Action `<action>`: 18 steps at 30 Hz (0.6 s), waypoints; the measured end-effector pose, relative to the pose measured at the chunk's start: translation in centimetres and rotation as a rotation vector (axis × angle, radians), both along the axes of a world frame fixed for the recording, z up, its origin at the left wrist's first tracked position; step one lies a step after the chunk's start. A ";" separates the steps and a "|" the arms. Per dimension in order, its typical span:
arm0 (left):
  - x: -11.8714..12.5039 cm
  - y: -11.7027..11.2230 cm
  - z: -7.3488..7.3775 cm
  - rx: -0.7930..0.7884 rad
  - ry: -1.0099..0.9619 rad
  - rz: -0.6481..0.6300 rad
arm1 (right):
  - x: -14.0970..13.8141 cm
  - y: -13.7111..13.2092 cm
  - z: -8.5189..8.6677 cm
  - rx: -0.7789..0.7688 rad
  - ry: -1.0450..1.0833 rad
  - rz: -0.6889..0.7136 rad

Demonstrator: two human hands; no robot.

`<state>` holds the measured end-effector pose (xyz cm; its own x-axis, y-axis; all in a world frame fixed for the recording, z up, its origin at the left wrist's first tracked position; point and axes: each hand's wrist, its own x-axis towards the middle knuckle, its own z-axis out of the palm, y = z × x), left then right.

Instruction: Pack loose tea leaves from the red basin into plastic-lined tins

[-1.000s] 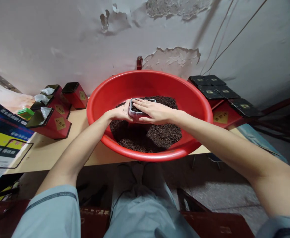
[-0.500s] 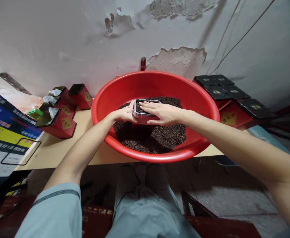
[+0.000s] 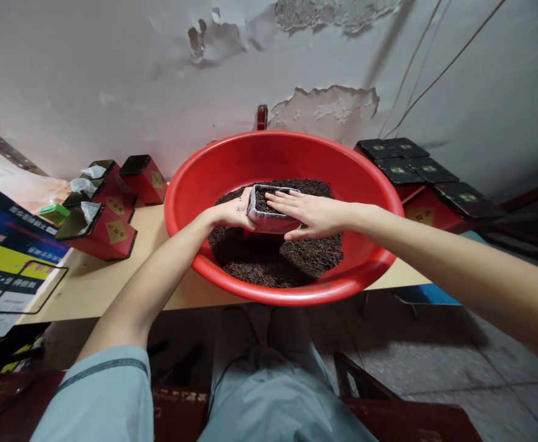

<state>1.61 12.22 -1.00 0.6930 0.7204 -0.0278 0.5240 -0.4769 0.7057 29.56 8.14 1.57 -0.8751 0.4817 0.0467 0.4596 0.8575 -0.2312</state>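
Observation:
A red square tin (image 3: 273, 224), lined with a clear plastic bag and full of dark loose tea leaves (image 3: 263, 200), is held over a big red plastic basin (image 3: 278, 296). My left hand (image 3: 234, 212) grips the tin's left side, its lower fingers hidden behind the tin; bits of leaf cling to the skin. My right hand (image 3: 308, 212) lies flat over the tin's top, fingers stretched out and touching the leaves and the bag's rim. More tea leaves (image 3: 317, 253) cover the bottom of the basin beneath the tin.
Several open red tins (image 3: 112, 233), some with plastic liners sticking out, stand left of the basin on a pale table (image 3: 149, 270). Several tins with black lids (image 3: 407, 170) stand to the right. A printed box (image 3: 11, 258) is at the far left, and a peeling wall (image 3: 126, 73) rises behind.
My right hand has shifted slightly to the right across the tin's top, uncovering a little more of the leaves. The left hand keeps its grip. The view has turned slightly.

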 end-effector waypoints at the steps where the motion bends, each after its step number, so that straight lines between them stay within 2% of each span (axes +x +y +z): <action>1: 0.1 0.0 0.1 -0.008 0.004 0.004 | 0.0 -0.1 0.2 -0.024 0.006 -0.016; 5: -0.1 -0.3 0.2 -0.021 -0.029 0.012 | -0.7 -0.1 1.8 -0.154 0.147 -0.090; 8: -0.4 -0.5 0.2 -0.045 -0.055 0.020 | -0.3 0.4 2.3 -0.253 0.439 -0.229; 10: -0.7 -0.5 0.1 -0.048 -0.067 0.031 | 0.5 1.0 1.4 -0.283 0.677 -0.386; 12: -0.9 -0.5 0.0 -0.028 -0.086 0.033 | 1.2 1.6 -0.3 -0.329 0.822 -0.570; 15: -1.1 -0.3 -0.2 0.019 -0.124 0.047 | 1.6 1.9 -2.7 -0.525 0.715 -0.715; 18: -0.9 -0.3 -0.1 0.030 -0.216 0.052 | 1.1 1.3 -3.1 -0.648 0.529 -0.695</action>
<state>0.69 11.90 -1.13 0.6423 0.7536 0.1397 0.3865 -0.4759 0.7900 30.69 9.41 -1.50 -0.3450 0.9329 -0.1036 0.5066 0.0921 -0.8573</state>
